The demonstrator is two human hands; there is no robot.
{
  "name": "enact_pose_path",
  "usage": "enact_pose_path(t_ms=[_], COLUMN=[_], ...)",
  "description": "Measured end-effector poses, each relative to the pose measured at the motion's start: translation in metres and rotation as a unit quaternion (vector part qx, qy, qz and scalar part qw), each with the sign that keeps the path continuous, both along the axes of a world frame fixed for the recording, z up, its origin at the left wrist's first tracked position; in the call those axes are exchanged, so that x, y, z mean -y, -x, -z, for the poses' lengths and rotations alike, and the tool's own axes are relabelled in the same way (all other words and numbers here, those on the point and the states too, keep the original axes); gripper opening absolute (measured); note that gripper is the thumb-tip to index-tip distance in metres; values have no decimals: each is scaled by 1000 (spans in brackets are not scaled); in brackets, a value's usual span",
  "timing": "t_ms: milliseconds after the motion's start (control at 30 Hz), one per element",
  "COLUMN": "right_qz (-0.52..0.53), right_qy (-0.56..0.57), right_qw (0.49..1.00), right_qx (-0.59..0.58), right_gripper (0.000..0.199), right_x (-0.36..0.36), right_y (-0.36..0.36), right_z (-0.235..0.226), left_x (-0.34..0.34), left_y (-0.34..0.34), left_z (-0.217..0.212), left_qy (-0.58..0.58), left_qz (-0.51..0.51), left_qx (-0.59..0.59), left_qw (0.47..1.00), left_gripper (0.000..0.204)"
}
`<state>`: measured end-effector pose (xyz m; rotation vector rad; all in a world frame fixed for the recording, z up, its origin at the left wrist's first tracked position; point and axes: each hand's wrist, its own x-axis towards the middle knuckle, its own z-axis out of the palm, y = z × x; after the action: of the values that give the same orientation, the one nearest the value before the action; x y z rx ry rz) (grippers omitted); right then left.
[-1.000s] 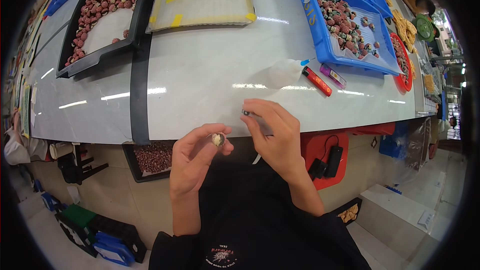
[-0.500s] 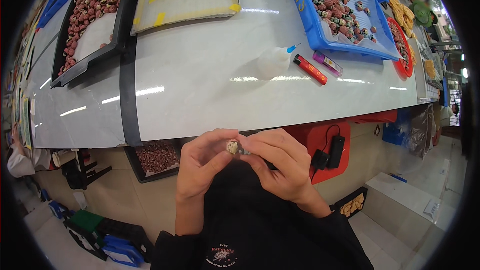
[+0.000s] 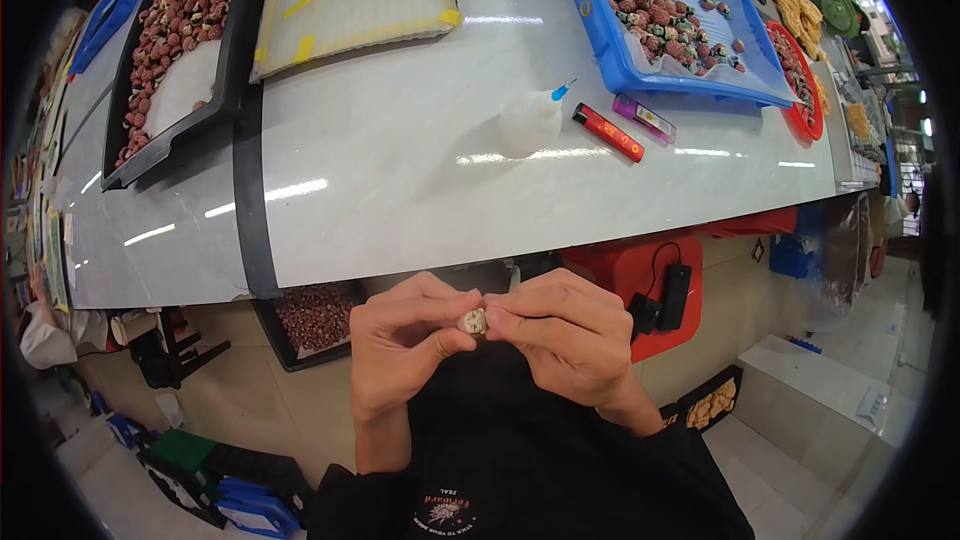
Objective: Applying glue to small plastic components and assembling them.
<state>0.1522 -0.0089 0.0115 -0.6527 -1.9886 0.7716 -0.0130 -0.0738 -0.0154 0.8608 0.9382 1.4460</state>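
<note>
A small pale bead (image 3: 473, 321) sits pinched between the fingertips of the left hand (image 3: 405, 340) and the right hand (image 3: 565, 335), both sets of fingers clenched on it, held close to the body below the bench (image 3: 420, 180) edge. On the bench stand a squeeze bottle (image 3: 530, 120) and a red lighter (image 3: 608, 132).

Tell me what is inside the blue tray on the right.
The blue tray holds a heap of small reddish and dark-speckled pieces, piled toward its far end. Whatever lies beneath the heap is covered.
</note>
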Motion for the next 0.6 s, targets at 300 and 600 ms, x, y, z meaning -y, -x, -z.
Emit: enact_pose_path(t_ms=[300,600], right_qz=[-6,-61], right_qy=[45,163], right_qw=[998,985], right_qx=[-51,1], right_gripper=[19,48], right_x=[-3,-18], right_y=[-2,-5], right_z=[4,-5], left_x=[-7,-13], left_y=[-3,-18], left_z=[-5,-5], left_qy=[-20,22], left_qz=[16,34], left_qx=[-16,39], left_qw=[1000,998], left_gripper=[31,42])
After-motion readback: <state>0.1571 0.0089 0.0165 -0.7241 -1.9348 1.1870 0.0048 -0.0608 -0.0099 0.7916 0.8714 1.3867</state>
